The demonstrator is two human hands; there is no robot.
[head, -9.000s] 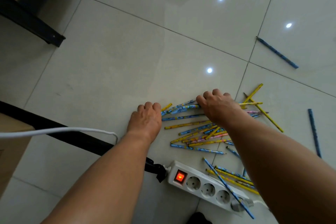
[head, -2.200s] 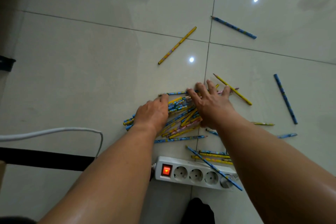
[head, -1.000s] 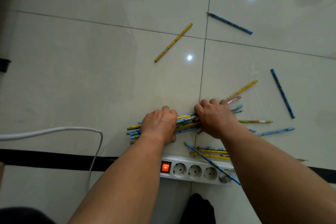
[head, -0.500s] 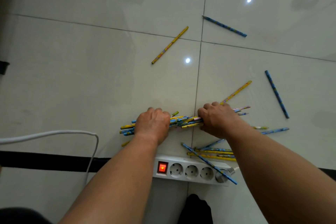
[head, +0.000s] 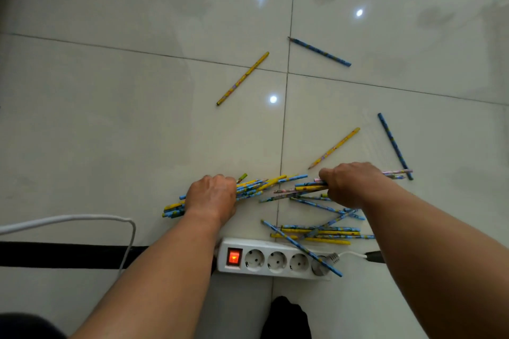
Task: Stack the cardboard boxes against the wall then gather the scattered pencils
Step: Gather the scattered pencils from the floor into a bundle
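Note:
Yellow and blue pencils lie on the pale tiled floor. My left hand [head: 210,197] is closed around one bundle of pencils [head: 254,187], whose ends stick out on both sides. My right hand [head: 348,181] grips a second, smaller bundle [head: 305,187] to the right. Loose pencils remain around: a yellow pencil [head: 242,78] and a blue pencil [head: 319,51] farther out, another yellow pencil [head: 334,148] and blue pencil [head: 394,144] near my right hand, and several [head: 314,232] by the power strip. No cardboard boxes are in view.
A white power strip [head: 275,259] with a lit red switch lies just below the pencils, one blue pencil across it. A white cable [head: 68,219] loops at the left, over a black bar [head: 55,254] on the floor. A dark foot [head: 286,316] shows at the bottom.
My hands have drawn apart, splitting the gathered pencils into two bundles; my right hand moved right with its share, and a few pencils dropped below it.

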